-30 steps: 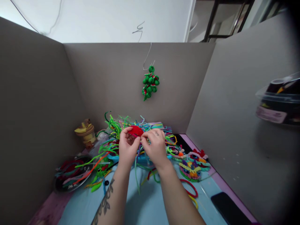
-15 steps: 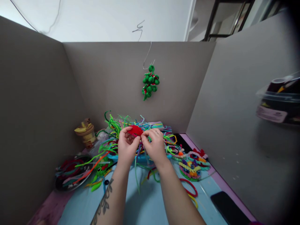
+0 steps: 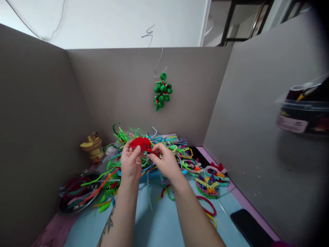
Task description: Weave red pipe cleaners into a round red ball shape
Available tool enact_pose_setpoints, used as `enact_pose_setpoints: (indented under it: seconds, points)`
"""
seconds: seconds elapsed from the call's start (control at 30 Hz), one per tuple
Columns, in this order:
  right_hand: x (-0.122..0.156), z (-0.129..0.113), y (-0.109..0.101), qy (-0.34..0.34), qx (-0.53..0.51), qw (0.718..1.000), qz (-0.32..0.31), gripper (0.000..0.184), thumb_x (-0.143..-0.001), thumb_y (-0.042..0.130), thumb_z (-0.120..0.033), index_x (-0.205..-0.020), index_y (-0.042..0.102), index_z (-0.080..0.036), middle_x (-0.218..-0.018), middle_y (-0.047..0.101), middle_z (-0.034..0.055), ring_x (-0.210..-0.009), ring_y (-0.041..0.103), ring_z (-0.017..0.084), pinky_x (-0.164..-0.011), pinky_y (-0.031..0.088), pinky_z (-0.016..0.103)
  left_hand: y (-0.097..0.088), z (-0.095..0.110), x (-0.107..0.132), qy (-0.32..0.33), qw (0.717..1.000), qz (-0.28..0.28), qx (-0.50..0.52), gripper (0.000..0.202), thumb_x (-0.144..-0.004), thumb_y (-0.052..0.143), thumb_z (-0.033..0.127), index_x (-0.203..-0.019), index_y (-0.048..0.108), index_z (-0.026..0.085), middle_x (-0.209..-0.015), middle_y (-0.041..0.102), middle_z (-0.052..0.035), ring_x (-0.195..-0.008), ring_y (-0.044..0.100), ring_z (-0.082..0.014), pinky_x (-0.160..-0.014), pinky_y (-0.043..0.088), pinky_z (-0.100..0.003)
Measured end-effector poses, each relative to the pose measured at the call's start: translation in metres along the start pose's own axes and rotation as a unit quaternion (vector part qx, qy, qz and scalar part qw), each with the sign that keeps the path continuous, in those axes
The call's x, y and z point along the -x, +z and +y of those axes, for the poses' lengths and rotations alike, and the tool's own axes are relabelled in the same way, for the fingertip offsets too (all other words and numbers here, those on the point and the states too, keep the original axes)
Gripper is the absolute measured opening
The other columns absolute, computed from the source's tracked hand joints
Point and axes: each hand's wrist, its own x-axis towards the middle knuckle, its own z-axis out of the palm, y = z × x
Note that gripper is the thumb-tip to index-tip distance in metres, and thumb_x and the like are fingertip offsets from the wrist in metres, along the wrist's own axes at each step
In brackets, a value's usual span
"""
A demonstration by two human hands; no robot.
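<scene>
— Where is the red piece [image 3: 142, 143]?
— In the air between the 2 hands, in front of the pile of pipe cleaners [image 3: 172, 138], above the blue mat [image 3: 159, 223].
— How is it gripped?
— The left hand [image 3: 131, 162] has its thumb and fingers clamped on the left part. The right hand [image 3: 167, 163] pinches the narrow right end; the exact contact is too small to tell.
— And how to handle it well?
— I think the left hold should be firm but not crushing, so the shape is not flattened. The right fingers should work gently, close to the end.
</scene>
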Motion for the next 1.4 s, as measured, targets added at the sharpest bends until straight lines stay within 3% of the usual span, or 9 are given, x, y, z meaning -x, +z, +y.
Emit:
enact_pose_setpoints:
  seconds: [0.33,0.53,0.8,0.9,0.97,1.07,1.17,1.27,1.4]
  points:
    - [-0.007,0.012,-0.01,-0.001,-0.058,0.994,0.096,0.011,-0.073,0.061,-0.028,-0.068,0.06,-0.019,-0.063,0.057,-0.0024,-0.059,0.051,0.013,-0.059,0.042,0.025,0.001,-0.003,0.002,-0.033,0.999,-0.021,0.011,0.037,-0.062,0.077,0.019,-0.092,0.056,0.021,-0.087,0.07,0.0001,-0.075,0.067,-0.0121,-0.068,0.051,-0.023]
    - [-0.009,0.012,-0.012,0.02,-0.083,0.991,0.098,0.013,-0.072,0.062,-0.031,-0.068,0.061,-0.018,-0.063,0.059,-0.0019,-0.059,0.052,0.013,-0.06,0.044,0.026,0.001,-0.004,0.003,-0.085,0.996,-0.025,0.026,0.036,-0.062,0.075,0.015,-0.093,0.057,0.02,-0.088,0.071,-0.0009,-0.07,0.066,-0.0114,-0.061,0.051,-0.02]
    - [-0.011,0.016,-0.015,0.037,-0.121,0.988,0.083,0.019,-0.072,0.062,-0.035,-0.068,0.065,-0.017,-0.064,0.059,-0.0005,-0.06,0.051,0.014,-0.059,0.042,0.026,-0.005,-0.011,0.0,-0.131,0.989,-0.068,0.0,0.032,-0.067,0.072,0.018,-0.094,0.055,0.022,-0.091,0.069,-0.0012,-0.075,0.066,-0.0114,-0.068,0.052,-0.023]
    - [-0.011,0.016,-0.017,0.038,-0.104,0.989,0.093,0.019,-0.073,0.061,-0.035,-0.068,0.064,-0.017,-0.065,0.059,-0.0008,-0.06,0.051,0.013,-0.06,0.042,0.026,-0.008,-0.017,-0.001,-0.096,0.988,-0.08,-0.087,0.032,-0.073,0.068,0.026,-0.102,0.054,0.023,-0.105,0.064,-0.0039,-0.089,0.065,-0.0147,-0.074,0.052,-0.027]
    - [-0.011,0.017,-0.019,0.022,-0.063,0.993,0.096,0.019,-0.076,0.059,-0.034,-0.069,0.063,-0.017,-0.067,0.058,-0.0004,-0.062,0.051,0.014,-0.062,0.042,0.027,-0.01,-0.019,-0.002,-0.015,0.98,-0.071,-0.183,0.038,-0.075,0.067,0.03,-0.109,0.054,0.025,-0.12,0.058,-0.0068,-0.103,0.061,-0.0187,-0.078,0.051,-0.029]
    - [-0.01,0.019,-0.023,-0.027,0.023,0.995,0.093,0.018,-0.079,0.056,-0.032,-0.069,0.063,-0.019,-0.071,0.058,0.001,-0.07,0.054,0.016,-0.07,0.043,0.03,-0.012,-0.015,-0.001,0.156,0.917,-0.108,-0.35,0.037,-0.074,0.068,0.029,-0.11,0.059,0.024,-0.134,0.048,-0.0093,-0.119,0.052,-0.0241,-0.089,0.048,-0.035]
    - [-0.009,0.019,-0.024,-0.063,0.082,0.988,0.114,0.016,-0.08,0.057,-0.03,-0.07,0.064,-0.02,-0.091,0.059,0.0062,-0.094,0.055,0.021,-0.087,0.042,0.036,-0.01,-0.006,0.002,0.288,0.811,-0.17,-0.48,0.021,-0.078,0.064,0.023,-0.099,0.067,0.023,-0.117,0.062,-0.0073,-0.112,0.057,-0.0218,-0.097,0.044,-0.04]
    - [-0.007,0.015,-0.023,-0.065,0.093,0.986,0.121,0.015,-0.08,0.056,-0.029,-0.072,0.064,-0.019,-0.123,0.05,0.0109,-0.117,0.048,0.024,-0.1,0.035,0.039,-0.007,-0.001,0.006,0.345,0.75,-0.195,-0.529,0.022,-0.083,0.059,0.019,-0.104,0.066,0.022,-0.112,0.066,-0.0074,-0.106,0.06,-0.0191,-0.095,0.046,-0.039]
    - [-0.004,0.009,-0.02,-0.072,0.087,0.989,0.093,0.014,-0.081,0.055,-0.027,-0.072,0.063,-0.02,-0.124,0.054,0.0112,-0.119,0.049,0.024,-0.102,0.034,0.04,-0.009,-0.001,0.008,0.392,0.684,-0.198,-0.582,0.027,-0.084,0.057,0.017,-0.109,0.064,0.02,-0.113,0.067,-0.0089,-0.103,0.063,-0.0194,-0.09,0.05,-0.035]
